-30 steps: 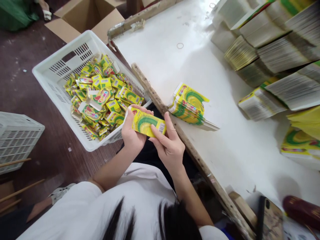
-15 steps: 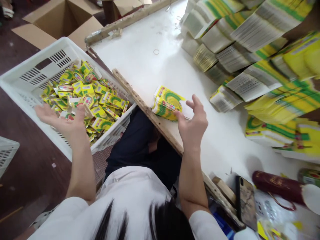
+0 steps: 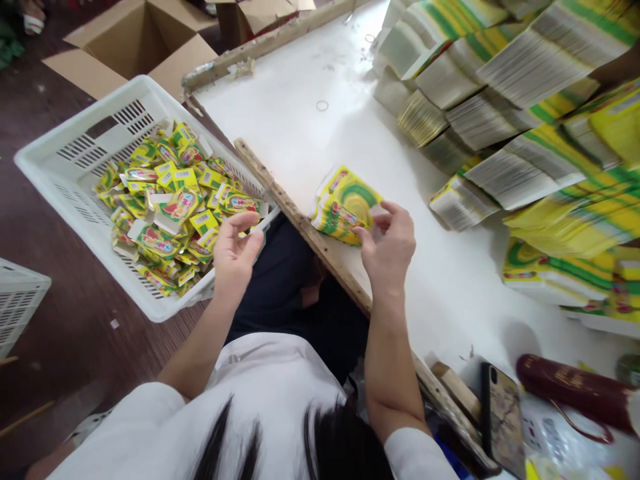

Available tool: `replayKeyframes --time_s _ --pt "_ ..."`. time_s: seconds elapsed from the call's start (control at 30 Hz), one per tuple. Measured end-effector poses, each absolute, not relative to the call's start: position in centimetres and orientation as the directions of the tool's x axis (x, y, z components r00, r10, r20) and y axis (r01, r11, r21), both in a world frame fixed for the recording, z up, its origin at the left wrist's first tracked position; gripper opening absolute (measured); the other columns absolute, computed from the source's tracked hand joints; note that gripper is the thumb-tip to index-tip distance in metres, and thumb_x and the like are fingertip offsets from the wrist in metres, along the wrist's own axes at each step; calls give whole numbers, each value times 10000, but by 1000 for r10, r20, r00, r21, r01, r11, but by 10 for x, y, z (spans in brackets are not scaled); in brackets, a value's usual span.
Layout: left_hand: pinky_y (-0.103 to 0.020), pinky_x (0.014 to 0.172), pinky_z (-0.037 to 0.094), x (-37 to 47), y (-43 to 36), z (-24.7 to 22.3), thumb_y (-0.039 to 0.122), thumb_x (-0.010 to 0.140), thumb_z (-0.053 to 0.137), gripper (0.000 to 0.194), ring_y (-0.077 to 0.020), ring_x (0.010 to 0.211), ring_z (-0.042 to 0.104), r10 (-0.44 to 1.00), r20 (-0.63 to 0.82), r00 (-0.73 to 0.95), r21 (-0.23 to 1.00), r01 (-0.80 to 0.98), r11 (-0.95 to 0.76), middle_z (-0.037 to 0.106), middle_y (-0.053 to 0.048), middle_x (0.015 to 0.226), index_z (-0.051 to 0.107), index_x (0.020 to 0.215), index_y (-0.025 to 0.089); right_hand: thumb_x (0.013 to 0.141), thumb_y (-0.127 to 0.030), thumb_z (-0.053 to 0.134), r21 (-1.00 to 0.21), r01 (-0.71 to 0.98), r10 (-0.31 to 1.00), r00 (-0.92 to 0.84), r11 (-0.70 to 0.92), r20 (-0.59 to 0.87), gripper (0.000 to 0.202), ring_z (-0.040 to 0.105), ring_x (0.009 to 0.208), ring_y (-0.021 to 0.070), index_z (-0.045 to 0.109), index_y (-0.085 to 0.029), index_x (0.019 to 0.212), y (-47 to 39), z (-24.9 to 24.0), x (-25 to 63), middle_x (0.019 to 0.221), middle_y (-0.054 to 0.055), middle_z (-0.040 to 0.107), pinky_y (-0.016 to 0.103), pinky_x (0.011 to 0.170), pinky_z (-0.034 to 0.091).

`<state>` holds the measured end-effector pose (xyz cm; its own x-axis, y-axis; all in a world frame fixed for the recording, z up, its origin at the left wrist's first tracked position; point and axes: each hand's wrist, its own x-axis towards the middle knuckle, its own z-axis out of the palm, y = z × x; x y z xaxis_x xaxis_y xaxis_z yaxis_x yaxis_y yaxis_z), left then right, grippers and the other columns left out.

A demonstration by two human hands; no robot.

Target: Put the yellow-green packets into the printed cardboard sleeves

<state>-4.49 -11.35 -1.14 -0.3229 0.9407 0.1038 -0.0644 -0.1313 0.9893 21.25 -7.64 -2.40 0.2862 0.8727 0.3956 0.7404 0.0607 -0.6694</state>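
Our right hand [image 3: 389, 250] has thumb and fingers bent at the stack [image 3: 345, 208], just left of it; whether they grip, we can't tell. Our left hand [image 3: 236, 253], half open beside the crate [image 3: 60, 150], seems to hold nothing. We'd best pinch only the top carton [image 3: 359, 193], keeping the others square.

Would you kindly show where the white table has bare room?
Bare tabletop lies between the right hand, stacked cartons and phone; more, mostly bare, between the small carton bundle and far wooden rim. Crowded: by the stacks, phone and maroon bottle.
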Motion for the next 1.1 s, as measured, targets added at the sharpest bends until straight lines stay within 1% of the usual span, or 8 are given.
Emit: replayKeyframes --time_s 0.17,0.27,0.47,0.6,0.77,0.93,1.0,1.1 --pt "-266 918 574 -19 -128 -10 422 801 854 418 -177 1098 701 998 -53 -24 959 -280 44 750 -56 1114 695 1142 242 783 -224 786 -881 417 836 382 225 395 524 648 787 182 485 -254 1211 -101 -5 184 817 -46 568 336 719 566" --pt "-344 943 587 -4 -127 -6 558 726 874 564 -242 1139 707 989 -116 91 854 -499 146 757 -62 1128 685 1165 258 794 -176 792 -946 209 948 150 246 280 570 670 790 148 489 -280 1266 -128 3 156 910 -32 636 294 728 581" --pt "-318 845 589 9 -117 14 655 828 734 449 -166 829 704 978 -146 -151 704 -710 -4 666 14 823 647 1000 249 914 -216 720 -980 44 968 -173 193 183 500 674 853 163 487 -310 1346 -161 3 120 940 -9 666 314 792 596" --pt "-286 798 579 11 -118 12 694 838 694 479 -128 721 602 963 -44 -267 738 -658 -148 555 22 794 606 999 252 838 -367 831 -987 26 960 -237 158 147 556 657 899 179 550 -287 1311 -160 3 115 1010 17 659 337 846 582" --pt "-324 824 586 -2 -124 -10 743 719 773 640 -200 925 671 991 70 -113 848 -517 -118 655 -32 966 656 1112 252 791 -318 855 -999 -11 999 6 44 44 396 655 775 145 646 -264 1123 -151 1 119 867 -28 666 270 711 567" --pt "-255 755 584 -18 -118 -22 429 798 851 246 -135 752 705 972 15 -234 927 -361 -101 733 9 818 742 888 227 864 -282 789 -993 -33 993 15 115 115 139 760 869 192 748 -257 995 -147 1 131 963 10 794 333 785 634" --pt "-275 777 600 -26 -116 -19 445 818 833 261 -156 795 735 965 45 -259 946 -300 -125 758 0 874 752 967 246 909 -240 744 -977 55 979 -2 204 204 151 770 890 197 772 -272 1053 -146 5 137 1004 17 811 347 798 637" --pt "-358 970 590 -41 -117 -3 474 884 760 415 -219 1103 734 907 264 -330 938 -130 -320 737 -37 1209 663 1261 331 932 -125 692 -831 389 899 20 397 438 277 750 930 193 790 -324 1099 -143 13 148 1012 9 812 355 832 607"
